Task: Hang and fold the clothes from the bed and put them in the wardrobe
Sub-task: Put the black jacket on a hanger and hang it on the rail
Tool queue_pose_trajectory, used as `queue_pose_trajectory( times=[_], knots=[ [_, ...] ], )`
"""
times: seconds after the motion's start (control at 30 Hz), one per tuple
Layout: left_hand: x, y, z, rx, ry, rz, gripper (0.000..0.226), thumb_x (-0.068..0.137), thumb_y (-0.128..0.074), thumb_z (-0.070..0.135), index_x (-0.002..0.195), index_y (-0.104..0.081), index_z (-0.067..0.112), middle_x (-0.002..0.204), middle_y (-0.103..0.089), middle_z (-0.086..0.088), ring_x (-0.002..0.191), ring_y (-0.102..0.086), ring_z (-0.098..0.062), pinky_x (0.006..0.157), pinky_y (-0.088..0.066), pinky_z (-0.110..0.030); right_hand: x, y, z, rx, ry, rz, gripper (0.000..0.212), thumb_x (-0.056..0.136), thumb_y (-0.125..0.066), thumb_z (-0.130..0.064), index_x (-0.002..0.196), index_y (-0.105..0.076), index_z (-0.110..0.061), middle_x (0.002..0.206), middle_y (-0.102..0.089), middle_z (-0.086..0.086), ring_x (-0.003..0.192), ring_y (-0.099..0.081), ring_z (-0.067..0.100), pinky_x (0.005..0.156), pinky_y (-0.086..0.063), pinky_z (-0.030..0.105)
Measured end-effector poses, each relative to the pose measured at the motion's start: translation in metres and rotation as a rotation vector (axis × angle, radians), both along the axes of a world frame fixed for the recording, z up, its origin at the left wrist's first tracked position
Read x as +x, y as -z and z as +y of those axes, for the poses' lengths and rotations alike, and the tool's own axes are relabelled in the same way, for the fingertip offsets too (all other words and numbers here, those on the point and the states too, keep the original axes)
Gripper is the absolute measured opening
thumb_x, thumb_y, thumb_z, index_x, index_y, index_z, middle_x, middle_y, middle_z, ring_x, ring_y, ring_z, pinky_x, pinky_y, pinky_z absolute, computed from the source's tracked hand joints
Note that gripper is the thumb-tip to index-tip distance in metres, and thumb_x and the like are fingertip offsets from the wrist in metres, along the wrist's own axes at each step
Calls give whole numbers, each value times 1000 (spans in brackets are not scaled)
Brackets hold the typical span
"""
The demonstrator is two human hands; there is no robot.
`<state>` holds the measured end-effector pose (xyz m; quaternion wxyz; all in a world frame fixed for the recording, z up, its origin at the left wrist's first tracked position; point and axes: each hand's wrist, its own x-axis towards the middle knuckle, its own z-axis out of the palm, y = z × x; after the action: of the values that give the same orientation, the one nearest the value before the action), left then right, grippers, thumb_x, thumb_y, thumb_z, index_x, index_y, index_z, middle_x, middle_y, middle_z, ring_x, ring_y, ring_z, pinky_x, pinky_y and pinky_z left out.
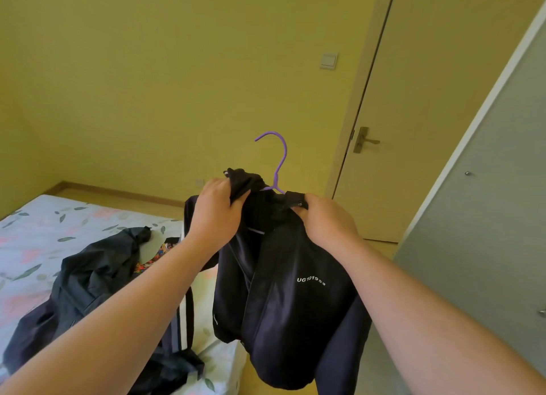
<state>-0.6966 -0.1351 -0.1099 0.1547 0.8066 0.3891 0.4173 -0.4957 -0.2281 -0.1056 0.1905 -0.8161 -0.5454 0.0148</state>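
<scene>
my left hand [217, 207] is clamped on a bunched fold of the dark jacket [289, 306] at its collar, fingers curled round the fabric. my right hand [328, 220] pinches the other side of the collar, thumb & fingers closed on the cloth. the jacket hangs in the air btwn my arms, near the right edge of the bed [35, 241], w/ a purple hanger [277, 164] inside it; the hook sticks up above the collar and a bit of the purple bar shows in the neck opening. white print on the chest reads "ug10195" + a last char too blurry to tell. a small white mark lower on the front, can't read it.

on the flowery bedsheet to the left lies another dark garment [88, 279], crumpled, w/ smth colourful under it and a piece w/ white stripes [183, 321] at the bed edge. grey wardrobe [487, 202] on the right, doors closed. far right a closed door [428, 99] w/ a metal handle [366, 140]; light switch [328, 61] on the yellow wall beside it.
</scene>
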Motion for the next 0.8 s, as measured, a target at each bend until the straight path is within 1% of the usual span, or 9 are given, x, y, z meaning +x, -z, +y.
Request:
queue_pose_trajectory(
  times=[0.1, 0.2, 0.27, 0.33, 0.47, 0.53, 0.63, 0.7, 0.8],
  knots=[
    [2, 12, -15, 63, -16, 6, 10, 98, -63, 18, 105, -68, 12, 80, -53, 10, 78, -48, -16, 65, -35, -28, 6, -1, 2, -12, 56, 16, 23, 104, -46, -46, 102, -59, -27, 79, -61, -6, 69, -58, 21, 60, -51, 36],
    [3, 25, -33, 20, -32, -6, 4, 96, -65, 15, 94, -65, 13, 74, -54, 6, 65, -50, -16, 55, -30, -17, 8, -4, 7, -20, 95, -4, 16, 104, -47, -38, 98, -56, -26, 75, -58, -6, 64, -54, 17, 53, -42, 32],
    [5, 34, -43, -10, -17, 27, 8, 95, -66, 13, 89, -61, 16, 74, -53, 6, 66, -53, -17, 56, -30, -17, 9, -5, 8, -29, 108, 1, 15, 104, -48, -36, 97, -56, -25, 76, -58, -5, 64, -55, 17, 53, -41, 31],
    [6, 41, -49, -43, 32, 70, 3, 96, -65, 15, 98, -63, 15, 82, -60, 3, 76, -59, -20, 61, -39, -23, 9, -4, 8, -30, 98, 4, 14, 104, -49, -35, 98, -56, -24, 76, -58, -5, 65, -56, 18, 54, -44, 32],
    [-2, 45, -41, -371, 352, 155, 54, 90, -65, 26, 141, -46, 30, 119, -65, 13, 104, -62, -5, 87, -52, -25, 6, -5, 5, 14, 66, -26, 13, 103, -51, -36, 98, -54, -25, 76, -58, -6, 66, -58, 20, 63, -56, 40],
    [-12, 44, -29, -416, 428, 240, 64, 81, -62, 18, 141, -45, 33, 115, -65, 19, 104, -63, -2, 87, -53, -22, 9, -7, 3, 53, 53, -43, 13, 103, -52, -37, 98, -53, -25, 77, -60, -5, 68, -60, 23, 66, -58, 43],
    [-27, 36, -6, -312, 317, 125, 47, 75, -52, -4, 103, -65, 32, 82, -69, 23, 78, -66, 4, 65, -46, -7, 15, -11, -1, 113, 46, -64, 12, 102, -55, -36, 100, -53, -25, 78, -62, -5, 70, -62, 23, 66, -59, 44],
    [-31, 24, 11, -176, 102, 71, 41, 73, -48, -5, 83, -69, 29, 59, -60, 22, 61, -58, -4, 55, -38, -7, 17, -13, -3, 145, 45, -66, 11, 102, -56, -36, 102, -54, -25, 81, -64, -4, 72, -63, 23, 67, -60, 44],
    [-28, -1, 31, -49, -183, -36, 45, 71, -53, -4, 87, -68, 35, 80, -59, 29, 84, -59, -14, 70, -42, -25, 18, -13, -4, 187, 47, -55, 11, 101, -57, -36, 102, -53, -25, 82, -64, -4, 73, -63, 24, 67, -60, 44]
  ],
)
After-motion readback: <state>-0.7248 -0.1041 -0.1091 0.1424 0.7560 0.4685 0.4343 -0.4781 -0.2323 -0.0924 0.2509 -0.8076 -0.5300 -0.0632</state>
